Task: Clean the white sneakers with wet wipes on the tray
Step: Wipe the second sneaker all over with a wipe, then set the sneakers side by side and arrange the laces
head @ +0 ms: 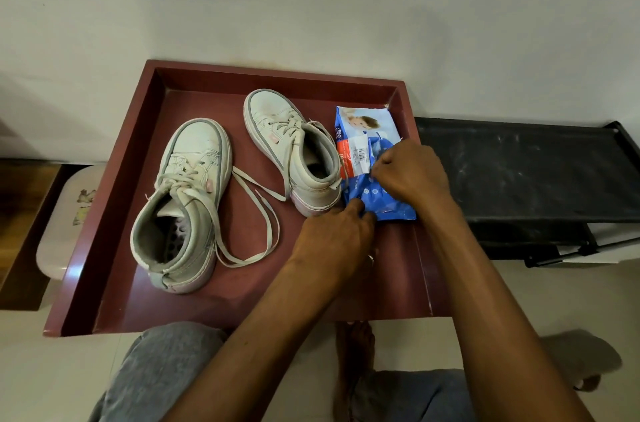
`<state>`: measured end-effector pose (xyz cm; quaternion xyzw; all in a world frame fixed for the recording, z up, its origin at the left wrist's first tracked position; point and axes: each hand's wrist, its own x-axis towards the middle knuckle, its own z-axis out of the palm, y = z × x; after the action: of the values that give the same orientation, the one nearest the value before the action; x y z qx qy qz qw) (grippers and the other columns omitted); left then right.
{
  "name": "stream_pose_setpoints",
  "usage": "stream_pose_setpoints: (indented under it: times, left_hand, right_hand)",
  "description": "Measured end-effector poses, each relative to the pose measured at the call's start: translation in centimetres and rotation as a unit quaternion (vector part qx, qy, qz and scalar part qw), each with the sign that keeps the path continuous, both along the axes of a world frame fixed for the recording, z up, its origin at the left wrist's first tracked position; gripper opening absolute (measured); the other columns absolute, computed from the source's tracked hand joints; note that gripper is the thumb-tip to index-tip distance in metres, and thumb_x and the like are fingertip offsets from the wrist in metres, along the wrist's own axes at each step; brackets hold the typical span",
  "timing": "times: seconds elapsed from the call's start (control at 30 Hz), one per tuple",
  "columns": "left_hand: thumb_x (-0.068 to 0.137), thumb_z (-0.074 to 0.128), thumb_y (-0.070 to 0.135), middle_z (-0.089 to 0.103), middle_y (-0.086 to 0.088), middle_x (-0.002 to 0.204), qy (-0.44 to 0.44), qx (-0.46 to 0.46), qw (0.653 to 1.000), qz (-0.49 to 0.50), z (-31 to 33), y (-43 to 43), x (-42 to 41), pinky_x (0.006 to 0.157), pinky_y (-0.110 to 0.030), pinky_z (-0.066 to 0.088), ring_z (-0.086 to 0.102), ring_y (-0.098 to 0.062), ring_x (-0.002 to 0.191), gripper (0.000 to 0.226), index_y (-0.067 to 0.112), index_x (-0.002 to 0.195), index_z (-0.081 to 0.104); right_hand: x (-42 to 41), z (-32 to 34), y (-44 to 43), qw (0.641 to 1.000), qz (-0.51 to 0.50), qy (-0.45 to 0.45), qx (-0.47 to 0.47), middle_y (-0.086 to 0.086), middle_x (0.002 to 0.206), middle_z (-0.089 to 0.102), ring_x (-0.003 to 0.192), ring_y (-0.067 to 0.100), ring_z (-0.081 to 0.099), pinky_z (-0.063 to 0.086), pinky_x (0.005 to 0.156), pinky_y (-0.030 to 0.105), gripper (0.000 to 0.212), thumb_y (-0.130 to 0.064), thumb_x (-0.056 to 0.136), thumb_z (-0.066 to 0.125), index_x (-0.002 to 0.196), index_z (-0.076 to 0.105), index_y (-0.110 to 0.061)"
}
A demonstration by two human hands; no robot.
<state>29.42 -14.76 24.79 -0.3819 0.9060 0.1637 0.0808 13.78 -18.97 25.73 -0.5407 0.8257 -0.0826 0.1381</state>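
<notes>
Wipes pack (367, 144) seemingly under both hands' fingers (379, 169).

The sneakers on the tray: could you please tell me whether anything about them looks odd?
The left sneaker has untied laces sprawled loose across the tray. The right sneaker also looks unlaced. Nothing seems spilled or damaged.

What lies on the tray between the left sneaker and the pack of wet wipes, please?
In the head view, the right sneaker lies between the left sneaker and the pack of wet wipes, with loose laces trailing on the tray between the shoes.
</notes>
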Motion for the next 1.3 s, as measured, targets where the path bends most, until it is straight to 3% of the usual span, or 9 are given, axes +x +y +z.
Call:
stream_pose_setpoints:
  times: [0.2,0.33,0.47,0.53,0.67,0.8,0.97,1.1,1.3]
  left_hand:
    - [0.099,0.054,0.041,0.039,-0.005,0.147,-0.006,-0.003,1.000,-0.006,0.1,-0.1,0.0,0.076,-0.038,0.049,0.059,-0.030,0.116,0.055,0.017,0.146,0.040]
    - [0.098,0.055,0.041,0.040,-0.005,0.146,-0.015,-0.003,1.000,-0.012,0.1,-0.1,0.0,0.071,-0.036,0.044,0.061,-0.030,0.110,0.056,0.016,0.146,0.041]
    - [0.098,0.055,0.041,0.040,-0.005,0.146,-0.010,0.004,1.000,-0.006,0.1,0.0,0.0,0.073,-0.038,0.047,0.061,-0.032,0.110,0.055,0.016,0.145,0.041]
    - [0.098,0.055,0.041,0.039,-0.006,0.147,-0.007,0.007,1.000,-0.006,0.1,-0.1,0.0,0.075,-0.040,0.049,0.061,-0.032,0.111,0.055,0.016,0.145,0.041]
    - [0.099,0.054,0.040,0.038,-0.006,0.147,-0.011,0.005,1.000,-0.009,0.2,0.0,0.0,0.069,-0.038,0.042,0.061,-0.031,0.109,0.056,0.017,0.148,0.038]
    - [0.098,0.055,0.036,0.039,-0.007,0.146,-0.005,0.005,1.000,-0.009,0.2,-0.1,0.0,0.074,-0.039,0.048,0.061,-0.033,0.109,0.054,0.015,0.146,0.041]
    - [0.098,0.056,0.036,0.039,-0.008,0.146,0.008,0.012,1.000,-0.016,0.2,-0.1,0.3,0.077,-0.041,0.050,0.059,-0.033,0.113,0.054,0.014,0.145,0.042]
    - [0.098,0.052,0.042,0.045,-0.005,0.144,0.027,-0.006,0.999,-0.017,1.0,-0.3,1.2,0.078,-0.039,0.050,0.059,-0.029,0.119,0.051,0.016,0.142,0.046]
    - [0.096,0.052,0.037,0.057,0.001,0.127,0.086,-0.063,0.994,0.025,3.1,-0.8,4.3,0.067,-0.036,0.041,0.063,-0.029,0.109,0.038,0.023,0.131,0.053]
  right_hand:
    - [0.6,1.5,0.3,0.998,0.055,-0.039,-0.019,0.010,0.134,0.061,0.116,0.027,0.059,0.047,0.089,0.029,0.036,-0.006,0.095,0.053,0.128,0.065,-0.011]
    - [0.8,0.4,0.5,0.996,0.084,0.009,0.038,0.011,0.127,0.064,0.109,0.028,0.060,0.047,0.080,0.030,0.033,-0.011,0.095,0.054,0.125,0.066,-0.012]
    - [0.4,0.8,0.3,0.995,0.003,0.008,-0.100,0.007,0.117,0.070,0.104,0.024,0.065,0.051,0.082,0.030,0.024,-0.010,0.090,0.062,0.110,0.074,-0.014]
    - [0.4,0.7,0.1,0.992,0.008,0.005,-0.128,0.010,0.122,0.068,0.111,0.027,0.062,0.053,0.091,0.036,0.030,-0.008,0.090,0.064,0.118,0.071,-0.014]
    - [0.9,-0.9,0.4,0.996,0.071,0.060,-0.010,0.010,0.129,0.062,0.115,0.030,0.056,0.050,0.093,0.037,0.035,-0.018,0.095,0.059,0.130,0.062,-0.017]
    - [0.6,-0.4,0.3,0.996,0.038,0.052,-0.063,0.011,0.132,0.061,0.122,0.032,0.049,0.048,0.100,0.042,0.038,-0.019,0.096,0.060,0.134,0.060,-0.020]
    - [1.4,-0.3,0.6,0.996,0.059,0.069,-0.020,0.010,0.128,0.063,0.114,0.028,0.057,0.049,0.093,0.035,0.036,-0.021,0.096,0.060,0.131,0.061,-0.015]
    - [2.1,1.6,-0.1,0.990,-0.009,0.041,-0.137,0.010,0.120,0.069,0.116,0.032,0.058,0.053,0.094,0.040,0.031,-0.015,0.090,0.062,0.120,0.071,-0.016]
    - [6.4,3.4,0.7,0.968,0.004,-0.038,-0.246,0.005,0.110,0.074,0.105,0.025,0.066,0.051,0.094,0.035,0.030,-0.008,0.087,0.055,0.109,0.075,-0.012]
